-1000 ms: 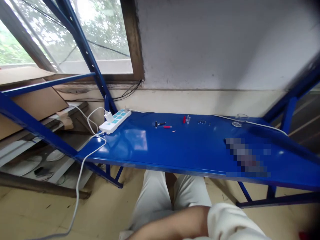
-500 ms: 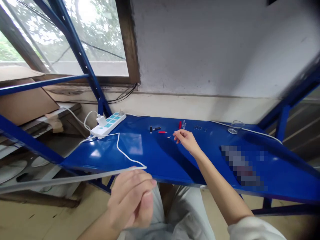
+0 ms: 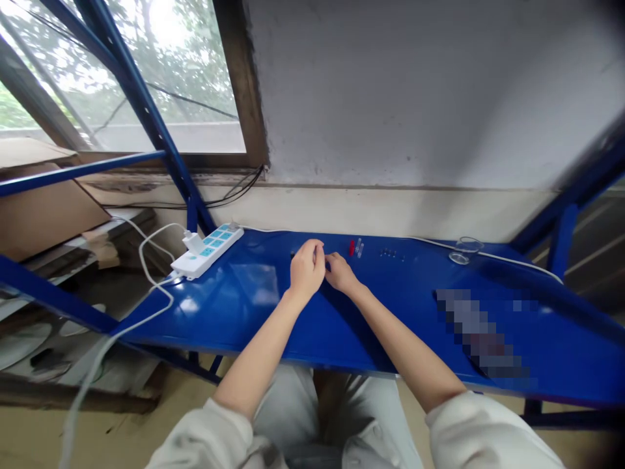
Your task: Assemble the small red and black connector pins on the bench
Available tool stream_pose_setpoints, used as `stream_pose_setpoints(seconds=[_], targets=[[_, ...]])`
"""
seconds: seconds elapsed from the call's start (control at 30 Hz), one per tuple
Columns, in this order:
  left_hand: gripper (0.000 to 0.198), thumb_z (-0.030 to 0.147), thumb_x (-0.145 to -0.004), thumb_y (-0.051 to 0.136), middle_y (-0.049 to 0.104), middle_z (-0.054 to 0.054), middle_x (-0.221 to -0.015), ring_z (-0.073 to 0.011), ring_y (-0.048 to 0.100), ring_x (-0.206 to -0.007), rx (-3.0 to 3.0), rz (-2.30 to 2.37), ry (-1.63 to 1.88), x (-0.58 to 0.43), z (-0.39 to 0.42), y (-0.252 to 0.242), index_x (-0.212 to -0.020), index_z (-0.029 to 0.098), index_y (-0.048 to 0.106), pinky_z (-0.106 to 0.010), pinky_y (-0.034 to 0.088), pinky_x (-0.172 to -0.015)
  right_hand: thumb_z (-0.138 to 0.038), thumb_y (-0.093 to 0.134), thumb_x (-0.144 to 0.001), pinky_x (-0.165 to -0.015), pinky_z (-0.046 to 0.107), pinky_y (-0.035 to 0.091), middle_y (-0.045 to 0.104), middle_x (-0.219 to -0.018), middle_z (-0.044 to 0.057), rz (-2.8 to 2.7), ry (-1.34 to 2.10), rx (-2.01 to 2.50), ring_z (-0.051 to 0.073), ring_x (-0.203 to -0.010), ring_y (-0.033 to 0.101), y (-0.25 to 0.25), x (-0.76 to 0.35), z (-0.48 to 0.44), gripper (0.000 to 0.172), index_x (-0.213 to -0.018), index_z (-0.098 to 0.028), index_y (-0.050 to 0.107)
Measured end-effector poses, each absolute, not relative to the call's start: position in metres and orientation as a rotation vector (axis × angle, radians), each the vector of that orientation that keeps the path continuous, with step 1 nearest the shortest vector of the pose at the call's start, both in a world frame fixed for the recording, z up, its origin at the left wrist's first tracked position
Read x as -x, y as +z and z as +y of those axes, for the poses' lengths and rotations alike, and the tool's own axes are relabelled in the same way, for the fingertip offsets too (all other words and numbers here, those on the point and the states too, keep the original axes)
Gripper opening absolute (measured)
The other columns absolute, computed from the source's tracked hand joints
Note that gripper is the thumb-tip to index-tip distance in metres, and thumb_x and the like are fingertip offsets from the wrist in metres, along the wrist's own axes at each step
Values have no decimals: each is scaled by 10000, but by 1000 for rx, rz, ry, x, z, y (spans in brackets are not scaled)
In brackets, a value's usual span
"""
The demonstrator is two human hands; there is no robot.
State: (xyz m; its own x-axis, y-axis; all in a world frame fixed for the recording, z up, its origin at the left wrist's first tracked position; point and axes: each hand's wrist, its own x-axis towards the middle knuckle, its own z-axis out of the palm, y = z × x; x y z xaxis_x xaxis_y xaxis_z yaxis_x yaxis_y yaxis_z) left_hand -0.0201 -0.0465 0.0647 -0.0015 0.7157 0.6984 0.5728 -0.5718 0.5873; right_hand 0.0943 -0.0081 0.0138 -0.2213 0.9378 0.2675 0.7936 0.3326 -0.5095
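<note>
Over the middle of the blue table (image 3: 254, 332), my left hand (image 3: 307, 268) has its fingers curled together. Close against it on the right is my right hand (image 3: 340, 272), its fingers bent inward in a pinch. Whatever lies between the fingertips is hidden. Just behind the pair stand a small red piece (image 3: 351, 247) and some short clear tubes (image 3: 359, 248). Further right lie several tiny shiny pieces (image 3: 392, 254). A sliver of a dark item (image 3: 292, 255) shows left of my left hand; my hands cover the area around it.
A white power strip (image 3: 208, 253) with a plug sits at the table's left end. Its white cable (image 3: 92, 371) hangs down past the left edge. A clear round container (image 3: 459, 256) stands at the back right. A blurred-out flat object (image 3: 481, 332) lies on the right.
My left hand has moved up and forward from near my lap to meet my right hand. The white cable has swung away to the left. My right hand has shifted slightly left.
</note>
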Motion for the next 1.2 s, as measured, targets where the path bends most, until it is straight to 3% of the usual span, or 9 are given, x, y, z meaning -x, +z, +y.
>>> stream_pose_setpoints(seconds=[0.3, 0.57, 0.77, 0.87, 1.03, 1.2], targets=[[222, 253, -866, 342, 608, -64, -871, -149, 564, -813, -2183, 1311, 1603, 16, -20, 17, -891, 173, 548, -273, 433, -758, -222, 426, -810, -697, 284, 383, 499, -1004, 101, -2125, 254, 1553, 186, -868, 480, -1, -93, -4, 287, -1057, -181, 567], [229, 255, -871, 340, 588, -74, -897, -154, 546, -844, -2197, 1301, 1593, 19, -20, 14, -933, 166, 542, -289, 434, -784, -231, 402, -831, -670, 262, 378, 544, -911, 86, -2052, 226, 1523, 167, -810, 504, -8, -92, -1, 205, -894, -174, 588], [327, 270, -871, 350, 492, -111, -1173, -186, 438, -1105, -2240, 1271, 1660, 17, -23, 20, -1164, 179, 464, -366, 338, -965, -253, 371, -837, -683, 269, 409, 587, -860, 68, -1772, 355, 1282, 153, -755, 537, 8, -112, -7, 207, -916, -158, 538], [355, 277, -880, 328, 475, -106, -1214, -180, 419, -1145, -2213, 1184, 1606, 16, -22, 19, -1213, 198, 422, -366, 342, -971, -295, 391, -829, -686, 280, 425, 594, -874, 72, -1710, 396, 1140, 150, -742, 546, 17, -118, -11, 214, -919, -164, 534], [266, 277, -858, 391, 562, -90, -1079, -151, 559, -933, -2064, 1085, 1593, 14, -20, 15, -1082, 193, 508, -293, 461, -808, -358, 419, -808, -656, 283, 444, 597, -852, 51, -1606, 598, 1051, 139, -712, 546, 22, -117, -14, 247, -944, -182, 525], [211, 263, -836, 437, 610, -65, -950, -113, 602, -743, -1908, 1073, 1612, 14, -17, 13, -1006, 178, 529, -259, 483, -736, -400, 469, -780, -585, 239, 416, 568, -753, 21, -1516, 735, 995, 106, -615, 502, 26, -118, -18, 287, -940, -172, 536]])
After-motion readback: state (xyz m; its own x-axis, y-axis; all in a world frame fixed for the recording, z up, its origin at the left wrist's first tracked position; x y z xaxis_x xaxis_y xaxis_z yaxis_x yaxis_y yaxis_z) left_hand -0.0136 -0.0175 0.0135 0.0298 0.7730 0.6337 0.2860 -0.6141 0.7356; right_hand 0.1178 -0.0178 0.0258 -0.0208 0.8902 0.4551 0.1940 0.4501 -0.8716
